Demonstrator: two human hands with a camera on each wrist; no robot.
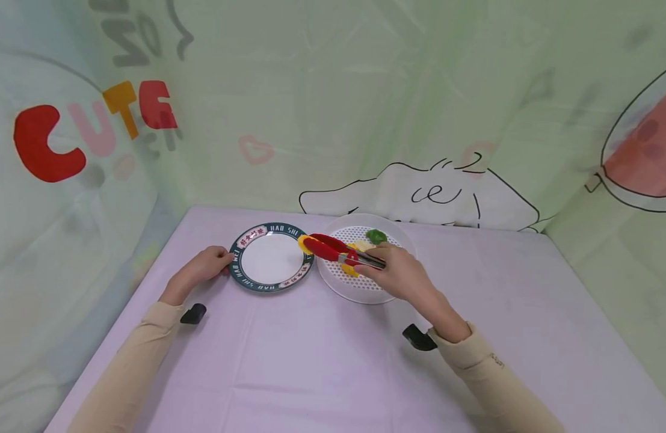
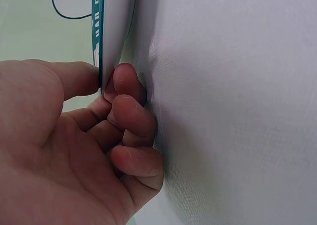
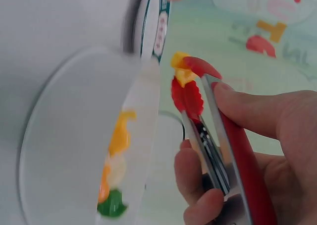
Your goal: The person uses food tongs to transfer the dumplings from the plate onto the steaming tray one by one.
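My left hand (image 1: 207, 264) pinches the left rim of a round white plate (image 1: 272, 258) with a dark green lettered border. In the left wrist view its thumb is on one face of the plate (image 2: 115, 27), the curled fingers behind. My right hand (image 1: 402, 273) grips red and metal tongs (image 1: 327, 249). Between the tong tips is a small yellow piece (image 3: 183, 70), over the plate's right rim in the head view. A white perforated basket (image 1: 360, 296) stands right of the plate. Inside it are a green piece (image 1: 376, 236), a cream piece (image 1: 364, 246) and yellow pieces (image 1: 349, 269).
A pale lilac cloth (image 1: 311, 361) covers the table. Printed curtains (image 1: 333, 120) hang behind it and along both sides. Each sleeve has a black wrist camera mount (image 1: 419, 338) by its cuff.
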